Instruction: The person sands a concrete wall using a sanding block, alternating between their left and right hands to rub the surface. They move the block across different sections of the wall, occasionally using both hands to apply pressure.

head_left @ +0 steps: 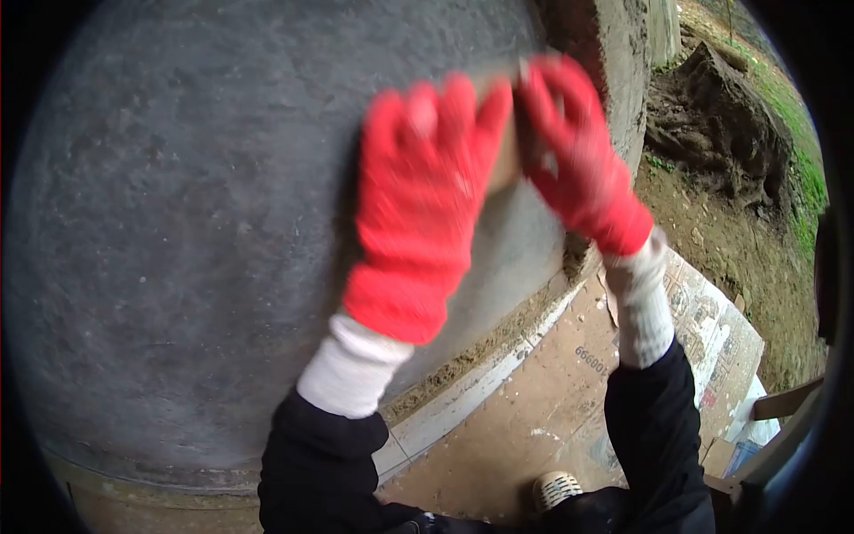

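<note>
Both of my hands wear red gloves and are raised against a dark grey plastered wall. My left hand lies over a tan, flat-looking piece, its fingers pointing up and slightly spread. On the right side of that piece is my right hand, with fingers bent near the wall's rough edge. Motion blurs both hands, and the piece is partly hidden between them. I cannot make out whether the right fingers grip it or something else.
Flattened cardboard covers the floor below, beside a white tiled strip. A shoe shows at the bottom. Outside on the right are bare soil, a dark stump and grass. A wooden bar stands at lower right.
</note>
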Demonstrator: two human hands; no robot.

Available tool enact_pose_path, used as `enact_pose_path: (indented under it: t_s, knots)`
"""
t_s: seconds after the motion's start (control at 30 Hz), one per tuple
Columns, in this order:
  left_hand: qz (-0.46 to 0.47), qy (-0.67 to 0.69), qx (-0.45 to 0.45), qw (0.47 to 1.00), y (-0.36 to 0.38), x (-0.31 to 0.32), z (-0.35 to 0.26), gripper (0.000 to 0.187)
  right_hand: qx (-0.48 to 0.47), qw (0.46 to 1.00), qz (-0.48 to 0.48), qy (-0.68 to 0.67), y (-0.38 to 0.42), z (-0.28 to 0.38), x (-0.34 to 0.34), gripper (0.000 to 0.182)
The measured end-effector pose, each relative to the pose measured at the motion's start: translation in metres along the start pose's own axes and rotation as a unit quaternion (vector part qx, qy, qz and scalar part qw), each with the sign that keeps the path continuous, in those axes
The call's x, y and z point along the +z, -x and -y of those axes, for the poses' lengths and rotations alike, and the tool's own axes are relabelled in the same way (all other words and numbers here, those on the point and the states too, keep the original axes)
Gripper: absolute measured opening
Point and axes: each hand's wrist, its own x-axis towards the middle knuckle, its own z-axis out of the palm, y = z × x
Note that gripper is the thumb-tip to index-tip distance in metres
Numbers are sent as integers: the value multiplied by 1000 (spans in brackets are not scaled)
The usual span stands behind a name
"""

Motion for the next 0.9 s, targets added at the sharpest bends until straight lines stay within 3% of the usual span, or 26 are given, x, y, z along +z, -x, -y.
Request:
enact_pose_path:
  t_s: [0.1, 0.17, 0.23, 0.3, 0.37, 0.47, 0.5, 0.53, 0.63, 0.7, 0.77, 0.9]
  knots:
    - [-21, -6, -36, 999, -10, -2, 12, 34, -41, 998, -28, 28, -30, -7, 7, 76]
    - [-12, -28, -60, 998, 31, -3, -16, 38, 57, 996, 42, 47, 15, 17, 18, 72]
    - [-2, 6, -78, 997, 107, 4, -62, 45, 82, 991, 96, 38, 103, 45, 33, 67]
    - [120, 34, 27, 992, 211, -2, -110, 48, 126, 984, 123, 26, 214, 86, 58, 58]
    - [231, 102, 36, 967, 269, -18, -140, 48, 118, 960, 251, -24, 265, 113, 56, 62]
    - [215, 96, 35, 971, 239, -30, -103, 48, 92, 983, 155, -45, 229, 108, 64, 71]
    - [116, 73, 40, 990, 215, -28, -71, 46, 67, 992, 92, -46, 198, 98, 67, 77]
    - [61, 86, -14, 994, 181, -32, -44, 48, 32, 995, 89, -44, 150, 89, 57, 80]
    - [86, 30, 17, 996, 90, -63, 45, 50, 1, 997, 76, -22, 27, 74, 39, 88]
    - [97, 18, 10, 995, 71, -69, 65, 48, -15, 999, 18, -33, -19, 78, 39, 85]
    - [96, 1, 2, 995, 82, -69, 65, 47, -19, 1000, 16, -19, -12, 85, 45, 78]
    - [87, 29, -47, 995, 216, -58, -28, 50, 29, 992, 118, -45, 133, 128, 73, 59]
